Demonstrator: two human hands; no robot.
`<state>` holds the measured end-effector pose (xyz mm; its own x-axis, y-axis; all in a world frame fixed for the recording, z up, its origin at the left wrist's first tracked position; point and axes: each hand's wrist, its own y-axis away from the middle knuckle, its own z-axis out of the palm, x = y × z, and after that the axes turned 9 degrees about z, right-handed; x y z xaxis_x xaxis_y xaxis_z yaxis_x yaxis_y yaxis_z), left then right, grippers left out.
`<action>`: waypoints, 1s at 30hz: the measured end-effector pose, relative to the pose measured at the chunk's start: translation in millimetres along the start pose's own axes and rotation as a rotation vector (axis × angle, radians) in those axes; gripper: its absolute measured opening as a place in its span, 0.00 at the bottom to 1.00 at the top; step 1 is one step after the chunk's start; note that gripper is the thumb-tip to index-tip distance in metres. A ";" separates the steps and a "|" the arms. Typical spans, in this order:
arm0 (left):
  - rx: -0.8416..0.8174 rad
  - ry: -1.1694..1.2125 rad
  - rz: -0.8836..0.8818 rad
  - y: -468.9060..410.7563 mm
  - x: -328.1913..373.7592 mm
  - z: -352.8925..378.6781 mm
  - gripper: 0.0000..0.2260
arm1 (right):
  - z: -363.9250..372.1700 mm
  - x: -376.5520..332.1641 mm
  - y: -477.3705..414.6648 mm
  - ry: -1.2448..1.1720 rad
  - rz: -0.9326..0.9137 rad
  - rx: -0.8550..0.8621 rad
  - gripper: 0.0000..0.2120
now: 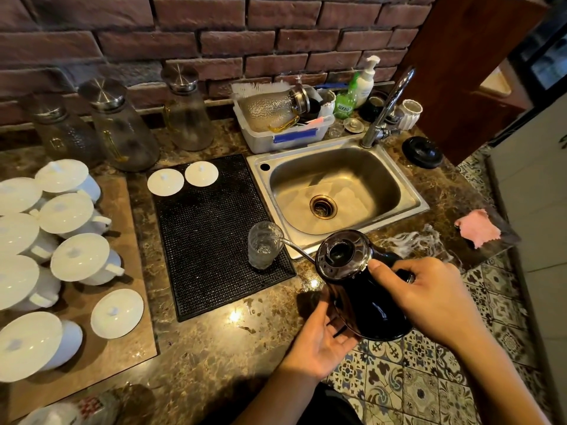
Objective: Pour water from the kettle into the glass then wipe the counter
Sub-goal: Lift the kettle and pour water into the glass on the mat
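A black gooseneck kettle (365, 289) with no lid on is tilted to the left. Its thin spout reaches over the rim of a clear ribbed glass (264, 244), and water runs into the glass. The glass stands on the near right corner of a black rubber mat (211, 237). My right hand (420, 299) grips the kettle's handle from the right. My left hand (319, 342), palm up with fingers relaxed, supports the kettle's base from below. A pink cloth (477, 227) lies on the counter at the far right, beside a wet patch (414, 240).
A steel sink (337, 191) with a tap (389, 108) lies behind the kettle. A black kettle lid (422, 151) sits right of the tap. A dish tub (282, 124) and glass carafes (122, 130) line the brick wall. White lidded cups (70, 228) crowd a board at left.
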<state>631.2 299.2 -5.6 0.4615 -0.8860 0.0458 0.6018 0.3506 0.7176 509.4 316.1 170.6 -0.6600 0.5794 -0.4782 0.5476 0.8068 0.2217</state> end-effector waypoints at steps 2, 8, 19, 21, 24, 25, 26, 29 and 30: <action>0.007 0.021 -0.008 -1.3 -1.5 -0.7 0.29 | -0.6 -1.6 -0.5 0.018 0.010 -0.006 0.29; -0.017 0.063 -0.029 -1.8 -3.2 -2.3 0.31 | -1.3 -4.1 -1.4 0.063 0.025 0.001 0.30; -0.070 0.108 -0.045 -6.1 -6.6 -6.1 0.32 | -7.5 -14.9 -1.1 0.114 0.033 0.011 0.33; -0.077 0.103 -0.036 -6.1 -6.8 -6.2 0.32 | -8.0 -17.6 -0.7 0.128 0.034 0.014 0.33; -0.089 0.085 -0.023 -6.1 -7.2 -5.7 0.33 | -8.8 -21.3 -0.1 0.148 0.043 0.012 0.32; -0.095 0.086 -0.018 -6.3 -7.7 -5.2 0.33 | -9.4 -22.8 -0.2 0.154 0.044 0.011 0.32; -0.102 0.088 -0.013 -6.6 -8.0 -4.5 0.34 | -10.1 -24.3 -0.3 0.157 0.045 0.007 0.31; -0.119 0.103 0.010 -7.2 -10.7 -3.1 0.40 | -11.7 -28.1 -1.0 0.172 0.035 0.005 0.30; -0.128 0.105 0.023 -7.4 -11.9 -2.9 0.42 | -12.5 -29.0 -1.2 0.176 0.029 0.010 0.30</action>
<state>623.2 308.0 -13.5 0.5377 -0.8430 -0.0170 0.6656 0.4119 0.6224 521.5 299.8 194.8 -0.7235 0.6142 -0.3151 0.5720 0.7890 0.2244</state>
